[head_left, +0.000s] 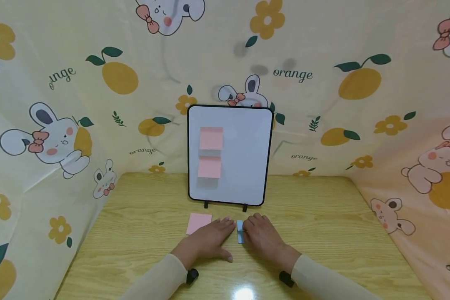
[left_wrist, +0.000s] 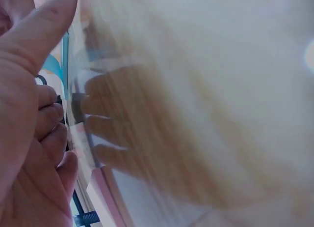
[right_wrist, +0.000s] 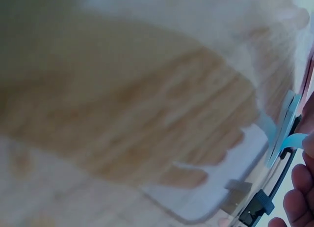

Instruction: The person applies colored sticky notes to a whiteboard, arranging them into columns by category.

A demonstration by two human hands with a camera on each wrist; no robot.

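Pale sleeves [head_left: 157, 277] reach over the wooden surface [head_left: 135, 233]. The left hand [head_left: 210, 241] rests outstretched just left of the blue sticky notes [head_left: 240, 226]; the right hand [head_left: 264, 239], on their right side, pinches a curled blue sheet [right_wrist: 295, 140]. A whiteboard [head_left: 243, 158] stands behind.

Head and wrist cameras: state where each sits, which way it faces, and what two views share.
Head: on the head, facing forward and down at the white rectangular board and wood-grain tabletop; both beige sleeves, left hand and right hand show.
Left wrist: on that wrist, looking low across the tabletop; left hand along the left edge.
Right wrist: on that wrist, low across the tabletop; right hand at the right edge.
Shared: head and right wrist show the narrow blue paper strip.
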